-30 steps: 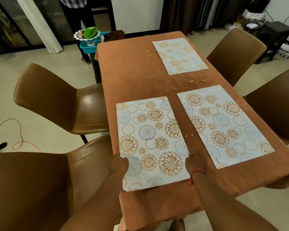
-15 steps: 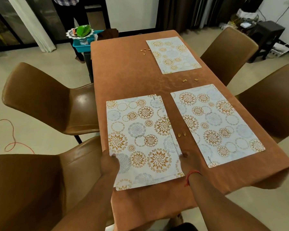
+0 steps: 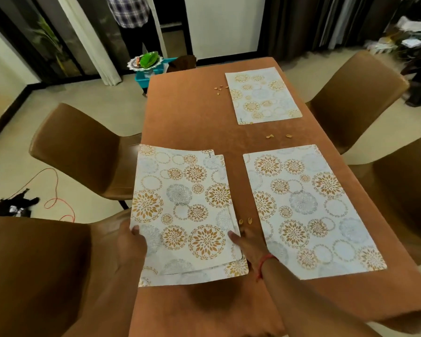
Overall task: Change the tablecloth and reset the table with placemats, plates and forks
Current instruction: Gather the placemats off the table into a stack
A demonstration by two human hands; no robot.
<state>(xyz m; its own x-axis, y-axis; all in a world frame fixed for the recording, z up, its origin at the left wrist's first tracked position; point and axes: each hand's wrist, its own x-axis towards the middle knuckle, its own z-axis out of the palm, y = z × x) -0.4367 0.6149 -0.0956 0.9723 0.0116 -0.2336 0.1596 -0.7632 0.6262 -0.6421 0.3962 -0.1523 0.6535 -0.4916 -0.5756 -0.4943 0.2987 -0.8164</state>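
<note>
white placemats printed with gold and grey-blue floral circles, stacked [image 3: 184, 210] slightly fanned on orange tablecloth [image 3: 190, 113]. pinched at near corners between left hand [image 3: 131, 242] and right hand [image 3: 249, 242]. at least two in stack, two singles: one just right of right hand [image 3: 309, 207], one well beyond [image 3: 263, 94]. long axes running away from hands.

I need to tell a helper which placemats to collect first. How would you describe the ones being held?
On the orange-brown tablecloth, look at the near left corner. The placemat stack there overhangs the table edge, held by the left hand and right hand. Unlike the two single placemats, it shows offset layered edges.
</note>
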